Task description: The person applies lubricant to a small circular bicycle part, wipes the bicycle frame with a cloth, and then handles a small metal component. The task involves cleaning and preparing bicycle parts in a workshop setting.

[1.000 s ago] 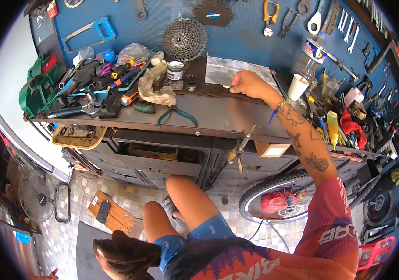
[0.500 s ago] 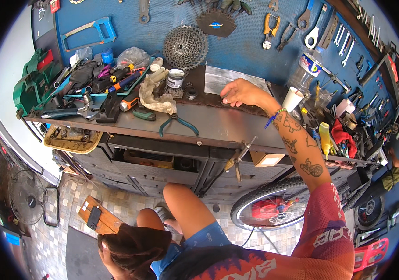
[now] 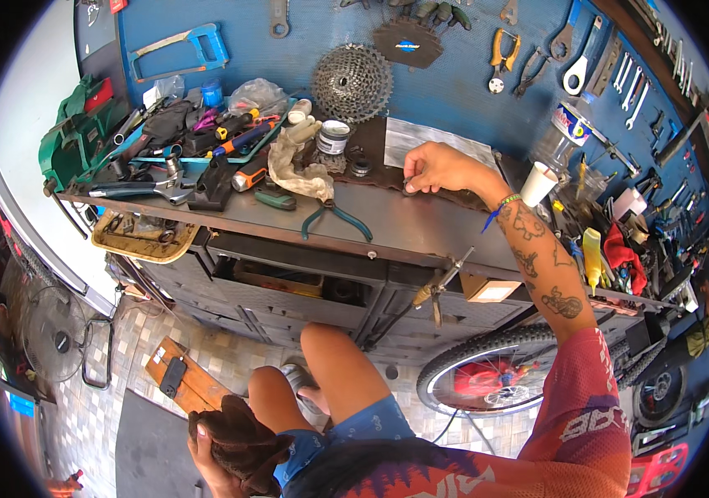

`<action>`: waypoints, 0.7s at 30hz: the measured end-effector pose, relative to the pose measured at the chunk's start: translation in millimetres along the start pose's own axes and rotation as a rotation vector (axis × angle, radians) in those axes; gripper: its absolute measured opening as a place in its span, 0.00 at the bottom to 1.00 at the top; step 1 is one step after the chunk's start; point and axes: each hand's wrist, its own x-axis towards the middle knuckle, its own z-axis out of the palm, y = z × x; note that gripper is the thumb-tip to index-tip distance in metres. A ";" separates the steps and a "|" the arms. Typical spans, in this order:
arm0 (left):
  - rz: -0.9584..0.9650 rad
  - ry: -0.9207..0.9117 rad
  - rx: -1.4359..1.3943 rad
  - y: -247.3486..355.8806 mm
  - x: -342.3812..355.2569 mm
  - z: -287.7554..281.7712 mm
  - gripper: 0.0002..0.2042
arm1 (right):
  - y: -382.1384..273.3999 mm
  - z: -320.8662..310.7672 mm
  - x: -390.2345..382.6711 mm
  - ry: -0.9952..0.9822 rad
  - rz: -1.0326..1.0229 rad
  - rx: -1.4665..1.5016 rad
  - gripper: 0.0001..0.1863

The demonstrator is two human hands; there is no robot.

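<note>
At the lower left my left hand (image 3: 207, 461) is closed on a crumpled dark brown cloth (image 3: 248, 446) beside my thighs. My right arm reaches over the workbench (image 3: 404, 228). There my right hand (image 3: 444, 173) is closed in a pinch, its fingertips at a small dark piece (image 3: 408, 187) too small to name, by the edge of a brown cloth (image 3: 472, 201). Behind the hand lies a grey-white sheet (image 3: 402, 148). Left of it are a small dark ring-shaped part (image 3: 360, 163), an open tin (image 3: 334, 136) and teal-handled pliers (image 3: 338, 219).
A bicycle cassette (image 3: 353, 83) leans on the blue tool wall. Tools crowd a tray (image 3: 205, 141) at the left. A paper cup (image 3: 539, 183) and a plastic bottle (image 3: 560, 133) stand right of my hand. A bicycle wheel (image 3: 487, 378) is below the bench.
My right hand's fingers have drawn together into a pinch and point down at the bench top. The cloth in my left hand has shifted and bunched. The whole view has moved slightly.
</note>
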 end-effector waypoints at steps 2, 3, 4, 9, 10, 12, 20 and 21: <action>0.008 0.013 0.009 0.7 0.9 3.8 0.19 | -2.7 -4.6 5.8 0.035 -0.032 0.059 0.12; 0.002 0.049 0.011 0.9 -0.2 7.3 0.20 | -5.6 -4.3 14.4 0.080 -0.065 0.112 0.12; -0.002 0.095 0.014 5.3 -5.6 16.5 0.20 | -9.9 -0.5 28.4 0.117 -0.104 0.169 0.12; 0.005 0.037 0.050 -4.0 -3.5 -1.2 0.20 | -15.6 8.4 79.4 0.195 -0.140 0.181 0.14; 0.007 0.019 0.042 -3.2 -6.5 -1.1 0.20 | -20.1 12.1 85.7 0.200 -0.158 0.185 0.14; 0.009 0.051 0.079 -0.8 -10.4 2.7 0.19 | -25.3 11.7 91.8 0.191 -0.081 0.067 0.16; -0.045 0.165 0.190 -13.0 -14.2 -19.3 0.20 | -13.5 -35.4 33.4 0.021 0.000 -0.443 0.09; -0.046 0.146 0.160 -14.6 -12.8 -17.7 0.21 | -15.8 -33.3 23.8 0.016 -0.017 -0.442 0.09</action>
